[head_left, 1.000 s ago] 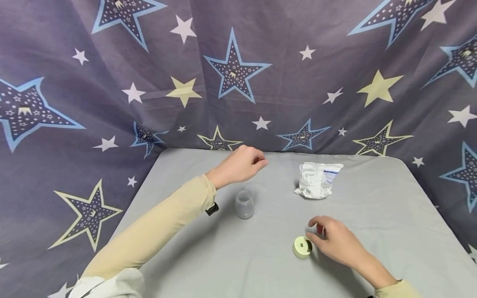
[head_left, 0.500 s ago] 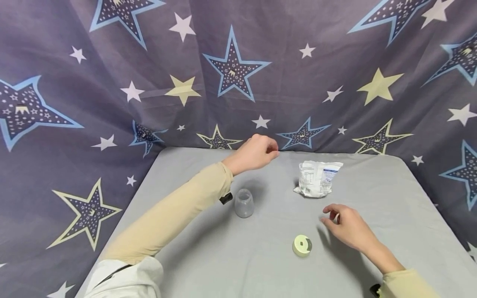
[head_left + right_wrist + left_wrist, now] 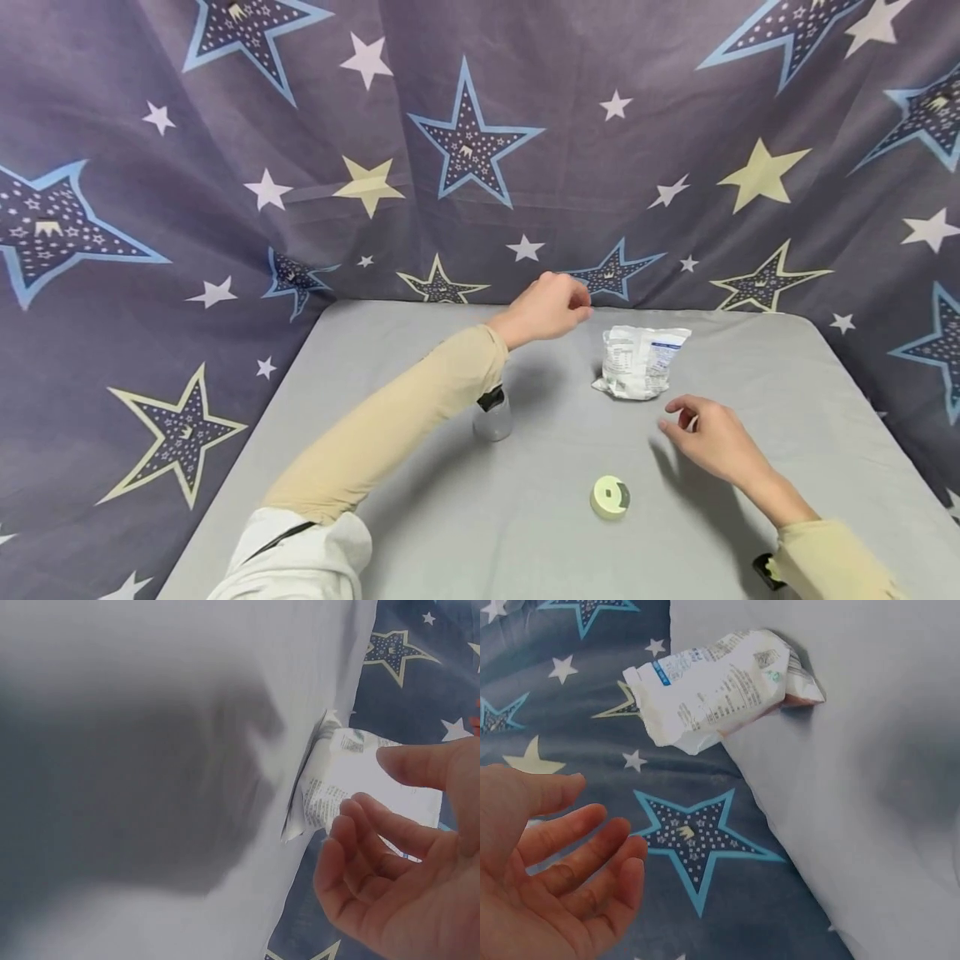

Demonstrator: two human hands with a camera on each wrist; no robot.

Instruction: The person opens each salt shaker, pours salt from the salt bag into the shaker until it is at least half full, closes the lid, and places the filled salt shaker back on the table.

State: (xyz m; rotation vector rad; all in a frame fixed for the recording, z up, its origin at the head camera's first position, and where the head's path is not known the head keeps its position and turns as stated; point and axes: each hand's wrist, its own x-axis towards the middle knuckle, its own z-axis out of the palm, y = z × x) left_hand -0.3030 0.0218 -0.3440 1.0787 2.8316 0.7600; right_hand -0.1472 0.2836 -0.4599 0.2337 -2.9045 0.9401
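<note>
Lid (image 3: pixel 611 497) nearest on the desk (image 3: pixel 540 542), then right hand (image 3: pixel 712 442), empty, fingers loosely bent, thumb apart, jar (image 3: pixel 492 427) partly behind the black strap (image 3: pixel 491 398), then white bag (image 3: pixel 636 364) between both hands, left hand (image 3: pixel 547 308) likewise empty: looks like reaching stage, gripping needs both brought in.

Spreads flat as a grey cloth (image 3: pixel 525 533), faintly wrinkled and rounded at the far corners. Hangs behind and along both sides as a dark purple-grey curtain (image 3: pixel 570 50), falling in soft folds. Bears blue-edged stars (image 3: pixel 468 133) and yellow-edged stars (image 3: pixel 182 437) filled with dots and crowns, among plain white stars (image 3: pixel 367 60) and plain yellow stars (image 3: pixel 370 185).
</note>
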